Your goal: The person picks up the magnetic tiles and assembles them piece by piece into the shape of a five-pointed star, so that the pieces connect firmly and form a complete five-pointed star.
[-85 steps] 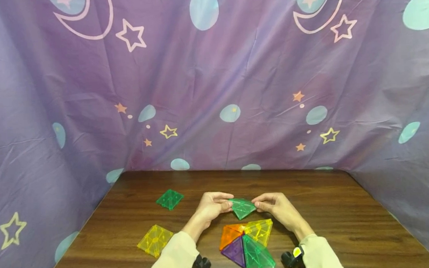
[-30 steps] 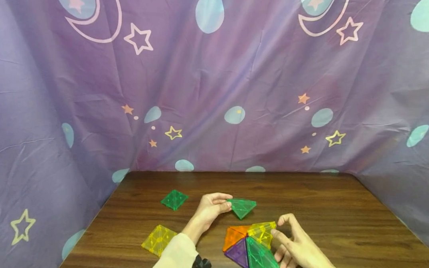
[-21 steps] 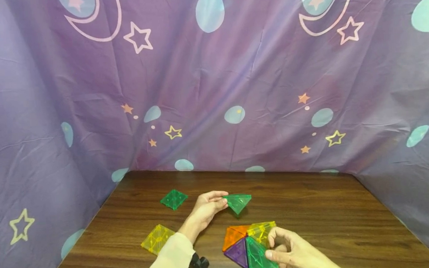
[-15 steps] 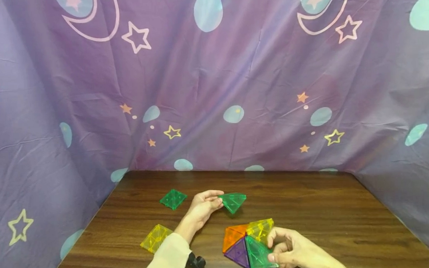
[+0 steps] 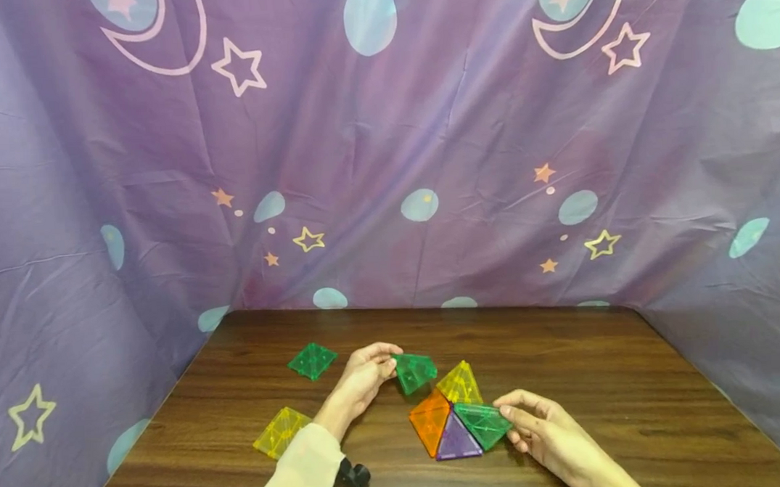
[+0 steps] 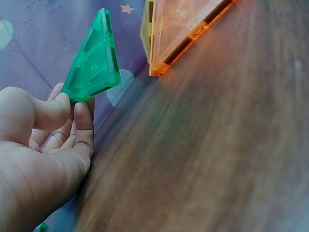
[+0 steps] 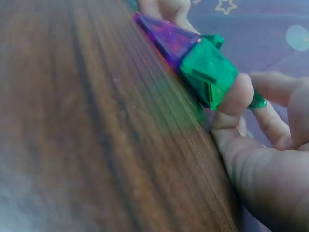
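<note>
Above the table, my left hand pinches a translucent green magnetic tile at its left corner, between thumb and fingers. In the left wrist view that tile is tilted up off the wood. To its right lies a fan of joined tiles: yellow at the back, orange at left, purple in front and green at right. With thumb and fingertips my right hand grips the fan's green tile at its outer corner; the right wrist view shows this tile beside the purple one.
Farther left on the brown wooden table lie a loose green diamond of tiles and a yellow tile, partly behind the left sleeve. A purple patterned cloth hangs behind and at both sides.
My right hand has left the held green tile and gripped the fan's green tile. The fan has turned counterclockwise, yellow now at the back. My left hand has shifted slightly left with its tile.
</note>
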Demonstrator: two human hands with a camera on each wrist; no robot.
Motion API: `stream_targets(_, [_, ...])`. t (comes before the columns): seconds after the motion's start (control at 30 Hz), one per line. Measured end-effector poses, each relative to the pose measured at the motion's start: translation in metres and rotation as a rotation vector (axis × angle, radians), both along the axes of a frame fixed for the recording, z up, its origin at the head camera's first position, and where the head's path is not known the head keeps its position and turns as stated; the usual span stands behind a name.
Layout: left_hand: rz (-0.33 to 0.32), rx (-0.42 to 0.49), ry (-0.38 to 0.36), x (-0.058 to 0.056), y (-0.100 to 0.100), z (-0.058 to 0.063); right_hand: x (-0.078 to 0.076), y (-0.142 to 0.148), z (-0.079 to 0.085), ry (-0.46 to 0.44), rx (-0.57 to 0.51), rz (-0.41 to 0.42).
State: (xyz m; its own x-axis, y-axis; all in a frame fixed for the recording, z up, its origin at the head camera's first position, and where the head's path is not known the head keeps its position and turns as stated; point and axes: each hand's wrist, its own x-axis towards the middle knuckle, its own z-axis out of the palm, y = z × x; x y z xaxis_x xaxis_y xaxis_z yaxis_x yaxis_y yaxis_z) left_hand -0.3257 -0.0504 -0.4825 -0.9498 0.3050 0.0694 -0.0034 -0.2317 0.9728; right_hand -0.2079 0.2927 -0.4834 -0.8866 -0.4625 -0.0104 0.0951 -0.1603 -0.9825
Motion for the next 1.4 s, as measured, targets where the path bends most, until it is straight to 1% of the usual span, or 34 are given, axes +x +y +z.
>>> stream_targets(0.13, [-0.003,-0.043,0.017,0.001,0.002,0.001,-0.001,0.002,-0.002,0.037,-0.015,-0.058])
stream_targets(0.23, [-0.010,-0.081,0.044,0.001,0.002,0.001,-0.001,0.001,-0.002,0.041,-0.011,-0.074])
stream_targets(0.33, [-0.015,-0.121,0.066,0.002,0.003,0.001,0.000,0.001,-0.002,0.044,-0.007,-0.076])
stream_targets(0.53, [-0.031,-0.235,0.150,0.004,0.006,0.002,0.000,0.002,-0.005,0.068,-0.013,-0.061])
stream_targets(0.57, [-0.029,-0.247,0.166,0.005,0.007,0.002,0.000,0.002,-0.005,0.074,-0.018,-0.059])
stream_targets(0.67, [-0.018,-0.246,0.177,0.006,0.007,0.002,0.001,0.003,-0.006,0.092,-0.023,-0.064])
stream_targets(0.8, [-0.014,-0.220,0.165,0.007,0.007,0.001,0.001,0.003,-0.007,0.110,0.010,-0.114])
stream_targets(0.9, [-0.015,-0.216,0.160,0.007,0.007,0.001,0.002,0.002,-0.007,0.108,0.037,-0.174])
stream_targets(1.07, [-0.012,-0.213,0.159,0.004,0.007,0.001,0.002,-0.003,-0.007,0.106,0.038,-0.263])
stream_targets(1.17, [-0.005,-0.198,0.157,0.003,0.006,0.003,0.002,-0.005,-0.007,0.095,0.038,-0.313])
stream_targets(1.27, [0.023,-0.235,0.171,0.004,0.003,0.008,0.002,-0.005,-0.006,0.083,0.047,-0.350])
stream_targets(1.4, [0.097,-0.328,0.202,0.005,-0.009,0.018,0.003,-0.004,-0.006,0.075,0.061,-0.368])
